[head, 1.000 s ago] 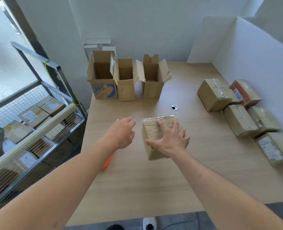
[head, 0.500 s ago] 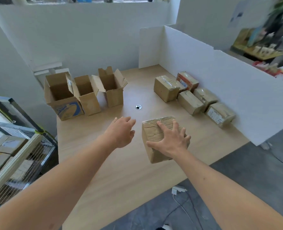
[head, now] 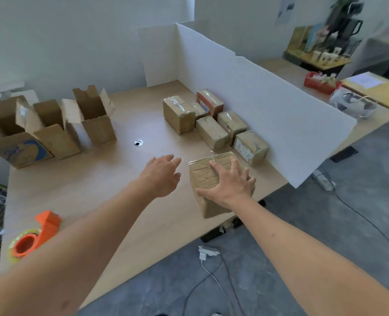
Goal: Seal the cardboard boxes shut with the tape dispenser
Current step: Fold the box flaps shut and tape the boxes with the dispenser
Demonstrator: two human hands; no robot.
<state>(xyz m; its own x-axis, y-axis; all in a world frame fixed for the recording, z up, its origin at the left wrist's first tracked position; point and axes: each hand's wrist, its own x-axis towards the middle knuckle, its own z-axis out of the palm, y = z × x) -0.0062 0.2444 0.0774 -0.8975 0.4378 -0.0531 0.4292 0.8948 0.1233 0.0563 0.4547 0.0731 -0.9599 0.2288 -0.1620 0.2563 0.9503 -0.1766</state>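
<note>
A pale wood-grain surface stood in a white-walled room, fenced on its far and right sides by white foam boards over a mottled grey floor. The right hand lay spread, gripping a glossy tape-wrapped brown cardboard box at the near edge; the left hand hovered beside it, fingers loose and apart. An orange plastic tape dispenser rested near the left corner.

On the sealed box nearest your right hand, you can read handwritten digits that look like "2353" on the end face, beside a white label whose print is too small to read. The open box at far left carries a blue printed graphic, but you cannot make out any words. Other labels stay blurred.
</note>
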